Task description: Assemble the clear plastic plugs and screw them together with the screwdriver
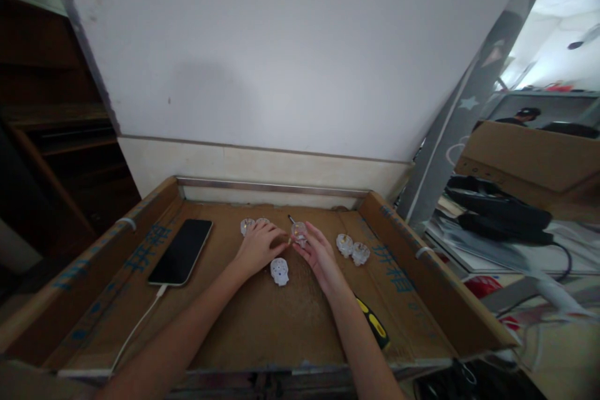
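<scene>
At the middle of the cardboard tray (285,337), just above its base, a clear plastic piece (299,230) is pinched between the thumb and fingers of your right hand (319,254); that grip is closed on it, seemingly to present it to the other side; your left hand (261,245) is beside it, fingers curled, thumb-tip close to the piece; whether this second grip holds anything cannot be told. Between your hands lies a whitish piece (280,270); two clear pieces (344,244) sit together at right, and two more pieces (246,226) show behind your left hand, presumably placed for easy reach; a yellow-and-black handle (374,325) is partly hidden by your right forearm; the phone (182,252), with a white cable (140,322), rests at left, likely out of the way. Both forearms converge from the near edge; your left palm faces down, your right inward.
</scene>
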The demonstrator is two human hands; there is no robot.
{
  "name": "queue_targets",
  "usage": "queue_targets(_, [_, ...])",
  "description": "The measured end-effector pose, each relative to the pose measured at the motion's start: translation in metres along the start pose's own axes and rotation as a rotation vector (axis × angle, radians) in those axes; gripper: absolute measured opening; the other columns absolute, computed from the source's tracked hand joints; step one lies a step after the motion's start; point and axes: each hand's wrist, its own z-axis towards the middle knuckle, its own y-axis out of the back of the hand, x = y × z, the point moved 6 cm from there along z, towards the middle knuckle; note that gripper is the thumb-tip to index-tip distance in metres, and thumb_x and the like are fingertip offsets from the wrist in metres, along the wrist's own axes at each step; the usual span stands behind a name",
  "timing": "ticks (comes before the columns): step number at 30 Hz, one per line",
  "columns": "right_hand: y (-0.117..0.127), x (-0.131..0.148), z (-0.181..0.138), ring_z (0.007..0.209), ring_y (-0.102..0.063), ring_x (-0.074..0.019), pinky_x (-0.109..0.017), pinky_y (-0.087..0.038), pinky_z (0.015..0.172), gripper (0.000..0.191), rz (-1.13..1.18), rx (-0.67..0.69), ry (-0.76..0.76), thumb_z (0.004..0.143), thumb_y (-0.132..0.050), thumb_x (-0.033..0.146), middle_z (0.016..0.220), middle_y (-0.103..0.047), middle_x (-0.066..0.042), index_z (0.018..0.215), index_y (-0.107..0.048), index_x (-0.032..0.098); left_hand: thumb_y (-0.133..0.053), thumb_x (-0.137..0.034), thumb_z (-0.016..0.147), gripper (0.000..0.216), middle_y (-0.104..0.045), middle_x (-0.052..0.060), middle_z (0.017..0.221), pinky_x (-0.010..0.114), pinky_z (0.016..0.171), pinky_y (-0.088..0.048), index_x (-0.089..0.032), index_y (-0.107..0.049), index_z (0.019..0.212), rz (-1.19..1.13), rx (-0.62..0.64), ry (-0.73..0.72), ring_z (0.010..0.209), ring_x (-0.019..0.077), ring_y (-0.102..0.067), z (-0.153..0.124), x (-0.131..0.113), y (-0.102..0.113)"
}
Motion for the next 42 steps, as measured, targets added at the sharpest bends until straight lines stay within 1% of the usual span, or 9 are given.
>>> queue_targets(7, [0.003, 0.001, 0.003, 0.074, -0.07, -0.0179, -0.029, -0.055, 0.065, 0.056, -0.015, 0.006, -0.003, 0.059, -0.079, 0.029, 0.089, -0.072, -0.001, 0.109, -0.054, 0.025, -0.06, -0.028, 0.083, 0.01, -0.068, 0.004, 0.086, 0.039, 0.084, -0.034, -0.02, -0.066, 0.084, 0.094, 0.096, -0.018, 0.089, 0.0233, -0.055, 0.013, -0.008, -0.012])
queue_targets(17, [-0.009, -0.001, -0.001, 0.084, -0.069, -0.0194, -0.035, -0.051, 0.082, 0.052, -0.033, 0.099, 0.006, 0.058, -0.077, 0.024, 0.097, -0.071, -0.002, 0.107, -0.06, 0.024, -0.059, -0.026, 0.083, 0.009, -0.069, 0.004, 0.087, 0.038, 0.082, -0.034, -0.02, -0.066, 0.085, 0.102, 0.103, 0.041, 0.091, 0.0235, -0.056, 0.005, 0.001, -0.009])
queue_targets(20, [-0.008, 0.0, -0.003, 0.088, -0.068, -0.0189, -0.035, -0.049, 0.084, 0.053, -0.051, 0.109, 0.037, 0.057, -0.077, 0.021, 0.101, -0.069, -0.001, 0.107, -0.06, 0.027, -0.057, -0.025, 0.084, 0.009, -0.07, 0.002, 0.086, 0.037, 0.083, -0.034, -0.022, -0.065, 0.087, 0.01, 0.03, 0.106, 0.089, 0.0214, -0.058, 0.005, 0.005, 0.002])
queue_targets(23, [-0.007, 0.001, -0.004, 0.086, -0.067, -0.0171, -0.035, -0.05, 0.084, 0.052, -0.077, 0.109, 0.062, 0.058, -0.077, 0.019, 0.102, -0.069, -0.001, 0.107, -0.061, 0.029, -0.056, -0.026, 0.085, 0.009, -0.07, -0.001, 0.085, 0.035, 0.081, -0.036, -0.024, -0.064, 0.088, -0.076, -0.133, 0.183, 0.085, 0.019, -0.06, 0.002, 0.008, 0.02])
queue_targets(25, [-0.007, 0.001, -0.004, 0.085, -0.066, -0.0163, -0.034, -0.05, 0.082, 0.052, -0.096, 0.109, 0.07, 0.058, -0.076, 0.018, 0.103, -0.068, -0.001, 0.107, -0.062, 0.028, -0.057, -0.027, 0.085, 0.008, -0.07, -0.001, 0.084, 0.034, 0.079, -0.038, -0.024, -0.064, 0.088, -0.113, -0.229, 0.173, 0.083, 0.0187, -0.06, -0.001, 0.004, 0.029])
queue_targets(27, [-0.008, 0.0, -0.005, 0.087, -0.065, -0.0165, -0.034, -0.051, 0.082, 0.051, -0.112, 0.11, 0.075, 0.058, -0.076, 0.018, 0.105, -0.068, -0.002, 0.107, -0.062, 0.028, -0.057, -0.027, 0.085, 0.008, -0.07, 0.0, 0.085, 0.033, 0.078, -0.039, -0.023, -0.064, 0.088, -0.153, -0.271, 0.118, 0.083, 0.0187, -0.059, -0.003, -0.003, 0.032])
queue_targets(31, [-0.009, -0.003, -0.004, 0.092, -0.064, -0.0168, -0.033, -0.051, 0.083, 0.051, -0.133, 0.121, 0.075, 0.057, -0.077, 0.018, 0.106, -0.068, -0.002, 0.105, -0.063, 0.027, -0.057, -0.022, 0.085, 0.009, -0.069, 0.0, 0.09, 0.034, 0.082, -0.041, -0.022, -0.064, 0.091, -0.222, -0.242, 0.025, 0.087, 0.0188, -0.059, -0.005, -0.015, 0.026])
queue_targets(36, [-0.009, -0.005, -0.001, 0.09, -0.065, -0.0146, -0.028, -0.052, 0.08, 0.047, -0.156, 0.152, 0.047, 0.058, -0.078, 0.018, 0.106, -0.068, -0.002, 0.102, -0.066, 0.026, -0.057, -0.019, 0.085, 0.015, -0.068, 0.001, 0.095, 0.036, 0.084, -0.042, -0.024, -0.065, 0.096, -0.201, -0.183, 0.033, 0.092, 0.0204, -0.057, -0.004, -0.016, 0.021])
queue_targets(42, [-0.01, -0.006, -0.003, 0.095, -0.064, -0.017, -0.032, -0.052, 0.083, 0.047, -0.161, 0.167, 0.032, 0.058, -0.078, 0.019, 0.11, -0.067, -0.004, 0.103, -0.065, 0.025, -0.055, -0.022, 0.086, 0.013, -0.067, 0.002, 0.091, 0.036, 0.083, -0.042, -0.022, -0.065, 0.095, -0.161, -0.21, 0.044, 0.09, 0.0204, -0.057, -0.004, -0.013, 0.021])
